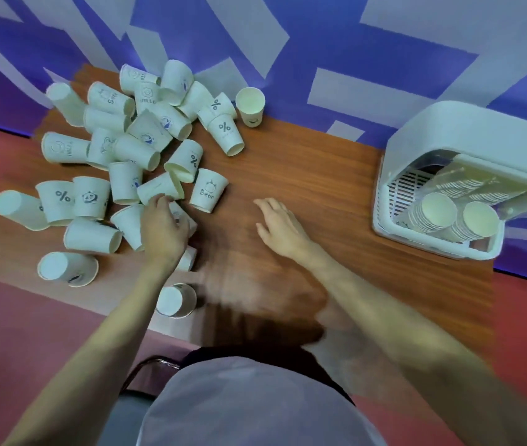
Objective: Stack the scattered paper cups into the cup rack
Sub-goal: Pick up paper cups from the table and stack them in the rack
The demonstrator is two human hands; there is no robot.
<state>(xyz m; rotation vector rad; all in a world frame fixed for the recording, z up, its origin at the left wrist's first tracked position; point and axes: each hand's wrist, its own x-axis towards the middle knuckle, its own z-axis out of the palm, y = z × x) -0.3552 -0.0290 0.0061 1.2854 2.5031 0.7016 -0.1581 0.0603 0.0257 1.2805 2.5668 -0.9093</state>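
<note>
Left hand closing its grip on a tipped cup amid the scattered cups, well left of the cup rack. Right hand hovering nearer the rack, fingers spread, holding nothing.

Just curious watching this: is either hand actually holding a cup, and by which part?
The left hand grips a paper cup lying in the pile, around its side wall. The right hand holds nothing.
</note>
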